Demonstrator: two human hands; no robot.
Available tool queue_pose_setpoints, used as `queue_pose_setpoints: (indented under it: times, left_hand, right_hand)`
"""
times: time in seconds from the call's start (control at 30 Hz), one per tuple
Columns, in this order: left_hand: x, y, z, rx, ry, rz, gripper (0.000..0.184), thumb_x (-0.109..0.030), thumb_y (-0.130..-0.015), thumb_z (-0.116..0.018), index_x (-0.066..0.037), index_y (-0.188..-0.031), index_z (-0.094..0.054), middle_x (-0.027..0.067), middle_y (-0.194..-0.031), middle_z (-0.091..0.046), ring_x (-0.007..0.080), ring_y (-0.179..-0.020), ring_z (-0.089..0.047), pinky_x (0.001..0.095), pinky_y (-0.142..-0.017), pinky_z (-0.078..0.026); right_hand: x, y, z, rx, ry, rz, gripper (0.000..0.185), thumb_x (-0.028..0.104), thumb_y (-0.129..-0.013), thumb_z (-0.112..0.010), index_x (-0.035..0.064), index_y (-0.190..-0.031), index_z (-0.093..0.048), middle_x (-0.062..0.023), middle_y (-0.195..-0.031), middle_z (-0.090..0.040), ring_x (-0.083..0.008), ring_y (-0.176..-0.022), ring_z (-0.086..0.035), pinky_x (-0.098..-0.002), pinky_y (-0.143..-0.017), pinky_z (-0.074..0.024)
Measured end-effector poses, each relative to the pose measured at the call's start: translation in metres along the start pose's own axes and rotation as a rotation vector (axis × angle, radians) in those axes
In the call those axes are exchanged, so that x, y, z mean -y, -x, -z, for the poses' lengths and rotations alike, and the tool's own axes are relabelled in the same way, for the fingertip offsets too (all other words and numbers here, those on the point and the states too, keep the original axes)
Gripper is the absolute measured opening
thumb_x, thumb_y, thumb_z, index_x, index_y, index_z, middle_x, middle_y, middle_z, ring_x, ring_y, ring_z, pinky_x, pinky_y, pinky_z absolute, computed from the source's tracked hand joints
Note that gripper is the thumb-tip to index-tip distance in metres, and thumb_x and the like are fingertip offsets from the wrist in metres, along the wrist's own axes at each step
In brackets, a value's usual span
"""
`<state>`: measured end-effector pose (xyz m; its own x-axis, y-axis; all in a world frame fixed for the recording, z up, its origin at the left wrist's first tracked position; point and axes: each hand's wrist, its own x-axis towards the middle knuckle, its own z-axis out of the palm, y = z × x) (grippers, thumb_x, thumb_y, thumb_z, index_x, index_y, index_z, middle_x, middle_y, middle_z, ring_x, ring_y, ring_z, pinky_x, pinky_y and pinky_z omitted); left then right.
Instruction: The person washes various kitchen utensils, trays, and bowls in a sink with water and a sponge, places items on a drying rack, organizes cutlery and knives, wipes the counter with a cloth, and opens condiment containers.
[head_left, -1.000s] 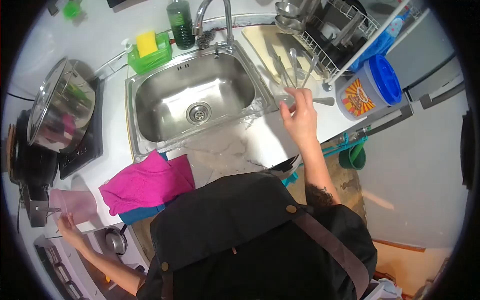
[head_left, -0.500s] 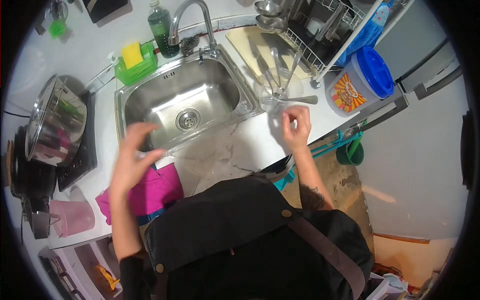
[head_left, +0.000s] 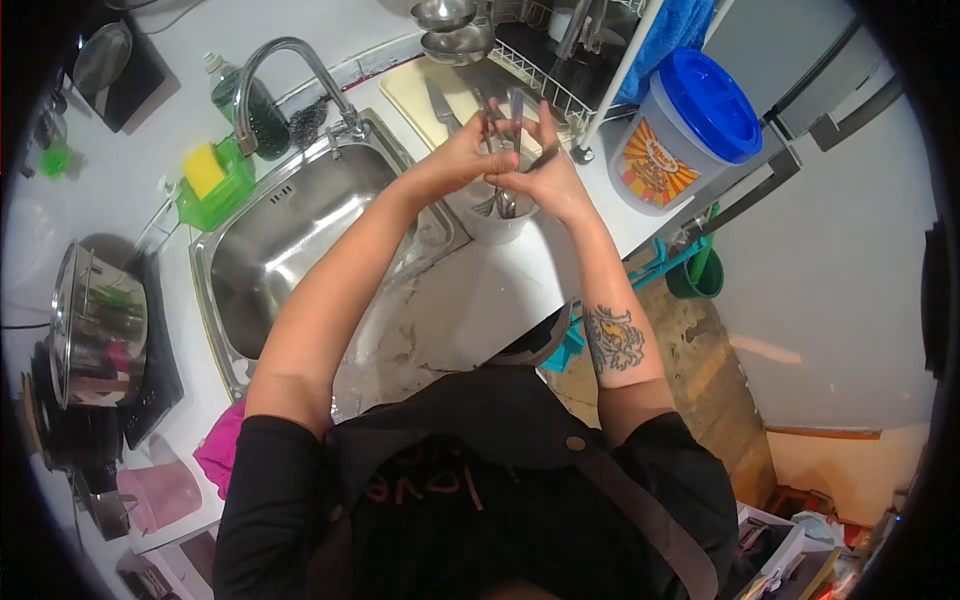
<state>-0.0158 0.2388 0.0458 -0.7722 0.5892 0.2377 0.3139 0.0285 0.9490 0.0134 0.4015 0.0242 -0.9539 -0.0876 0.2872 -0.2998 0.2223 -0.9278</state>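
Both of my hands have come together over a clear container (head_left: 500, 228) on the counter, right of the sink. My left hand (head_left: 462, 160) is closed around the upper part of a bunch of cutlery (head_left: 507, 203) from the left side. From the right, my right hand (head_left: 553, 182) curls round the same bunch, thumbs nearly touching. The cutlery stands upright, its lower ends down in the container. Fingers hide much of the handles. Just behind, a knife (head_left: 440, 106) lies on a cream cutting board (head_left: 405, 88).
A steel sink (head_left: 225, 290) with a curved faucet (head_left: 290, 45) is to the left. To the right stands a tub with a blue lid (head_left: 712, 105). Behind is a wire dish rack (head_left: 545, 70). A pot (head_left: 105, 330), pink cup (head_left: 165, 497) and magenta cloth (head_left: 222, 450) are at far left.
My left hand has swung from the sink's near left side across to the cutlery. My right hand has moved up onto it too. The view has shifted to the right.
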Motion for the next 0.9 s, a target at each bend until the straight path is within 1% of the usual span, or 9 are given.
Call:
queue_pose_setpoints:
  times: [0.1,0.13,0.23,0.33,0.4,0.53,0.7,0.73,0.9]
  left_hand:
    - [-0.012,0.0,-0.011,0.183,-0.018,0.118,0.094,-0.057,-0.063,-0.065,-0.001,-0.128,-0.026,0.0159,-0.126,-0.037,0.0284,-0.12,-0.031,0.0353,-0.099,-0.025]
    - [0.001,-0.006,-0.009,0.197,-0.235,-0.029,0.085,-0.059,-0.066,-0.06,-0.006,-0.126,-0.033,0.0149,-0.124,-0.038,0.0287,-0.118,-0.032,0.0362,-0.098,-0.024]
    - [-0.014,0.003,-0.009,0.168,-0.515,-0.161,0.079,-0.055,-0.072,-0.054,-0.004,-0.127,-0.03,0.0129,-0.128,-0.029,0.0253,-0.121,-0.028,0.0354,-0.1,-0.022]
    - [-0.026,0.03,-0.012,-0.045,-0.476,-0.263,0.065,-0.049,-0.066,-0.064,-0.008,-0.114,-0.044,0.0117,-0.115,-0.04,0.0279,-0.115,-0.033,0.0413,-0.099,-0.021]
    - [-0.031,0.056,-0.015,-0.052,-0.791,-0.275,0.042,-0.034,-0.062,-0.07,-0.012,-0.094,-0.053,0.0059,-0.098,-0.048,0.0266,-0.103,-0.041,0.05,-0.097,-0.022]
    - [0.009,0.086,-0.023,0.135,-1.1,-0.231,0.013,-0.017,-0.072,-0.058,-0.013,-0.083,-0.053,-0.0004,-0.087,-0.051,0.0215,-0.094,-0.046,0.0479,-0.09,-0.033]
    - [0.002,0.077,-0.025,0.082,-1.127,-0.29,0.01,-0.014,-0.072,-0.056,-0.012,-0.081,-0.053,0.0008,-0.084,-0.05,0.0212,-0.088,-0.046,0.0393,-0.082,-0.038]
    - [0.001,0.073,-0.025,0.038,-1.113,-0.335,0.011,-0.015,-0.071,-0.056,-0.013,-0.081,-0.053,0.0011,-0.083,-0.05,0.0212,-0.085,-0.047,0.0373,-0.08,-0.039]
    - [0.008,0.032,-0.039,-0.013,-1.02,-0.478,0.009,-0.017,-0.072,-0.056,-0.013,-0.079,-0.053,0.0015,-0.082,-0.05,0.0204,-0.084,-0.047,0.0358,-0.075,-0.039]
  right_hand:
    - [-0.016,-0.021,-0.002,-0.038,0.189,0.069,0.115,0.021,-0.05,-0.076,-0.0045,-0.132,-0.001,-0.0181,-0.117,-0.043,-0.0224,-0.106,-0.047,-0.0272,-0.088,-0.0387]
    - [-0.026,-0.026,-0.004,-0.001,0.039,0.01,0.109,0.022,-0.05,-0.076,-0.0055,-0.131,-0.009,-0.0171,-0.113,-0.046,-0.0208,-0.101,-0.049,-0.0265,-0.085,-0.0403]
    - [-0.025,-0.028,-0.002,0.088,0.032,-0.054,0.067,0.019,-0.061,-0.071,-0.0057,-0.114,-0.039,-0.0134,-0.093,-0.059,-0.0166,-0.085,-0.057,-0.0256,-0.075,-0.0435]
    - [-0.006,-0.018,-0.005,-0.115,-0.22,-0.109,0.019,0.012,-0.08,-0.055,-0.004,-0.09,-0.051,-0.0093,-0.062,-0.06,-0.0179,-0.072,-0.062,-0.0265,-0.068,-0.0447]
    - [-0.01,-0.018,-0.005,-0.115,-0.314,-0.101,0.02,0.014,-0.081,-0.055,-0.004,-0.089,-0.051,-0.0094,-0.061,-0.059,-0.0184,-0.073,-0.062,-0.0271,-0.068,-0.045]
    - [0.004,-0.013,-0.01,-0.094,-0.342,-0.056,0.017,0.014,-0.083,-0.053,-0.0002,-0.074,-0.052,-0.0073,-0.057,-0.054,-0.0207,-0.072,-0.062,-0.0292,-0.067,-0.0458]
    - [0.02,-0.017,-0.01,-0.049,-0.084,0.009,0.02,0.016,-0.083,-0.055,-0.0034,-0.078,-0.054,-0.0066,-0.066,-0.058,-0.0157,-0.07,-0.059,-0.0276,-0.065,-0.0449]
    - [0.018,-0.02,-0.004,-0.066,0.048,0.021,0.026,0.025,-0.078,-0.061,-0.0011,-0.084,-0.06,-0.0044,-0.066,-0.06,-0.0096,-0.069,-0.053,-0.0259,-0.064,-0.0424]
    - [0.022,-0.016,0.034,-0.109,0.138,-0.041,0.029,0.026,-0.072,-0.067,-0.0017,-0.075,-0.061,-0.0058,-0.07,-0.061,-0.0103,-0.064,-0.053,-0.0258,-0.062,-0.0426]
